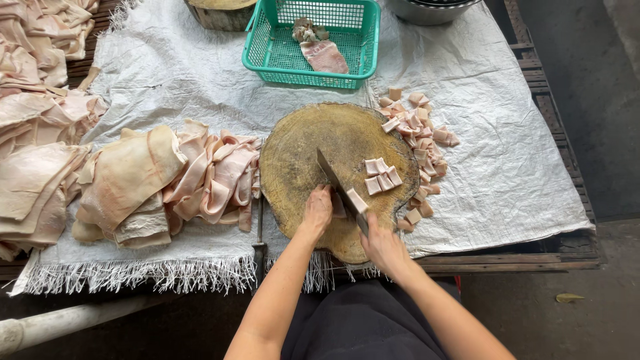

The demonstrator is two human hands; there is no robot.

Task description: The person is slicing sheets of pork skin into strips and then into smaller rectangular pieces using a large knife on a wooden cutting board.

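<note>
A round wooden chopping block lies on a white woven sheet. My right hand grips the handle of a cleaver, whose blade slants across the block. My left hand presses down on a strip of pale pork skin just left of the blade. One cut piece lies against the blade's right side. A few cut squares rest on the block beyond it.
A heap of cut pieces spills off the block's right edge. Stacks of uncut pork skin lie to the left. A green plastic basket with scraps and a metal bowl stand at the back. A sharpening steel lies beside the block.
</note>
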